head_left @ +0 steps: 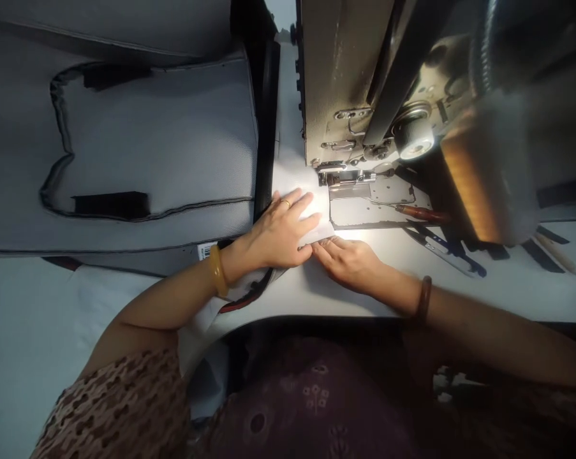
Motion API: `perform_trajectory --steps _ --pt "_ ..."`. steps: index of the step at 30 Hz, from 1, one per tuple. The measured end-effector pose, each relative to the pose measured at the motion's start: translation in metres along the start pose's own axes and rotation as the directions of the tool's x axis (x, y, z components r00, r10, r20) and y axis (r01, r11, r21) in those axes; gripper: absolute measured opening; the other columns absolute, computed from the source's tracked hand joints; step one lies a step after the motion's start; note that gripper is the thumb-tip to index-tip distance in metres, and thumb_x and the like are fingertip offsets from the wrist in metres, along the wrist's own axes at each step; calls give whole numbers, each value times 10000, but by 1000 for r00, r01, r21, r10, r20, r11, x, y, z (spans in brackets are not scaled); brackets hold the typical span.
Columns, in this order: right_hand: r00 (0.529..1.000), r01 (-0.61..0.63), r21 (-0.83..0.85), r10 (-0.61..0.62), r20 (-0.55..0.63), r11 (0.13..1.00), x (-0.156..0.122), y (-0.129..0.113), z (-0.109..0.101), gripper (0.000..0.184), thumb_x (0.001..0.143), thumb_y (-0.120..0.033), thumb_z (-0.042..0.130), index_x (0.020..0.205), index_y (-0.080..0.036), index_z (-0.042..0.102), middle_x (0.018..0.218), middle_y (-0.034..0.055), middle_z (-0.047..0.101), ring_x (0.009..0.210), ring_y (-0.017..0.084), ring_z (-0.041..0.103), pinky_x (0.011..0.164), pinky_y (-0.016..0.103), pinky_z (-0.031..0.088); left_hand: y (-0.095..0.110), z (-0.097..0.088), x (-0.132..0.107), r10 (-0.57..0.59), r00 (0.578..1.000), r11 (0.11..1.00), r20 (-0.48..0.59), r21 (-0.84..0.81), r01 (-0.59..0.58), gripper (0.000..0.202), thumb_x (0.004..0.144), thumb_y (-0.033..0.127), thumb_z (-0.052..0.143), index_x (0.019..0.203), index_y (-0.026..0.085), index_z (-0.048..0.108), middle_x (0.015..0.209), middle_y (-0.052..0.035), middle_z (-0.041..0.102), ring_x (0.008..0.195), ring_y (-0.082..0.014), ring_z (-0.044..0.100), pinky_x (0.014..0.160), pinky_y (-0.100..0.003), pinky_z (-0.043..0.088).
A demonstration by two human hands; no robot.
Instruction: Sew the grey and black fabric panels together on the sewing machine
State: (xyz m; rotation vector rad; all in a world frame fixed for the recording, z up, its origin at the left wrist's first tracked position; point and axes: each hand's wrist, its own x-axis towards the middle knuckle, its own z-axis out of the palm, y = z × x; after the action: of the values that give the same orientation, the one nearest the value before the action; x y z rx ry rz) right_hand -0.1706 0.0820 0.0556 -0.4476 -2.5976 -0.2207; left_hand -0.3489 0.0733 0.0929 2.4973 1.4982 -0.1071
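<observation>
My left hand (282, 231) lies flat, fingers stretched out, on a white fabric piece (295, 185) just left of the sewing machine's presser foot (346, 177). It wears a ring and an amber bangle. My right hand (347, 260) rests beside it on the table, fingers extended and together, fingertips touching the fabric's near edge. A brown bangle sits on that wrist. The machine lamp lights the fabric brightly. A large grey fabric panel with black binding (163, 146) spreads to the left.
The sewing machine head (364, 76) towers at the upper right, its metal needle plate (374, 204) beneath. Thread snips (443, 245), an awl-like tool (419, 212) and a pencil (558, 255) lie on the white table (508, 287) at the right.
</observation>
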Motion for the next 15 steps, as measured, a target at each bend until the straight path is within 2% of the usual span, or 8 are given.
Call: perform_trajectory --steps 9,15 --pt "997 -70 123 67 26 990 3 16 9 217 863 -89 391 783 -134 587 677 20 625 551 119 498 462 252 347 -10 1 14 -3 1000 1000 -26 24 4 430 768 327 476 1158 175 579 1354 -143 406 1276 -351 326 1021 -563 293" --pt "986 -127 159 108 126 979 2 23 13 217 875 -94 381 844 -147 588 734 13 638 647 132 540 534 243 383 -18 2 23 -1 999 1000 -47 30 2 425 748 321 498 1138 172 579 1304 -123 450 1244 -354 351 1006 -531 306"
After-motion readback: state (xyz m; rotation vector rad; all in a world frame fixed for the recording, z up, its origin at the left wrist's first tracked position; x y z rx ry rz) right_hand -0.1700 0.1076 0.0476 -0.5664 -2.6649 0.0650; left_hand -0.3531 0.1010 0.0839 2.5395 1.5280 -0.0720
